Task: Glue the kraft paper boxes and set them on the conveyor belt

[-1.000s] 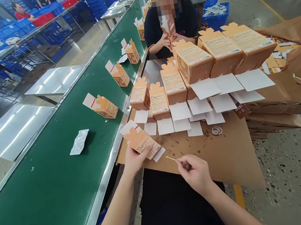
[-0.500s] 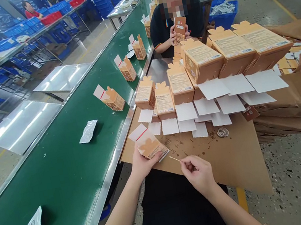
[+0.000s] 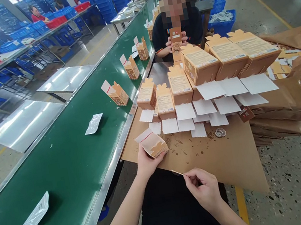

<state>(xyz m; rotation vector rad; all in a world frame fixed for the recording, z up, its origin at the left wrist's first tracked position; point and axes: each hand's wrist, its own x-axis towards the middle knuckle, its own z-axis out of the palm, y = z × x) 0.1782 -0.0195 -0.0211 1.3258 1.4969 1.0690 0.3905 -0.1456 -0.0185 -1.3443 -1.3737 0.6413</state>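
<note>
My left hand (image 3: 147, 163) is wrapped round a small tan cardboard box (image 3: 157, 148), tilted, with its white flap with a red strip standing up at the far left. In my right hand (image 3: 203, 186) a thin pale stick (image 3: 177, 172) is pinched between thumb and forefinger. Its tip points toward the box, a short way apart from it. Beyond both hands, several tan boxes (image 3: 165, 100) lie stacked on the cardboard-covered table (image 3: 234, 159), white flaps hanging toward me. A small clear round dish (image 3: 220, 132) sits near the stack, by brown smudges.
A green conveyor belt (image 3: 68, 161) runs along my left, carrying silver sachets (image 3: 35, 218) and upright open boxes (image 3: 118, 95). Across the stack a co-worker (image 3: 177, 26) holds a box. Brown paper sacks (image 3: 297, 102) lie at the right.
The box in my left hand has turned and moved slightly right and up. My right hand with the stick has dropped lower, farther from the box. Belt items have shifted right in view.
</note>
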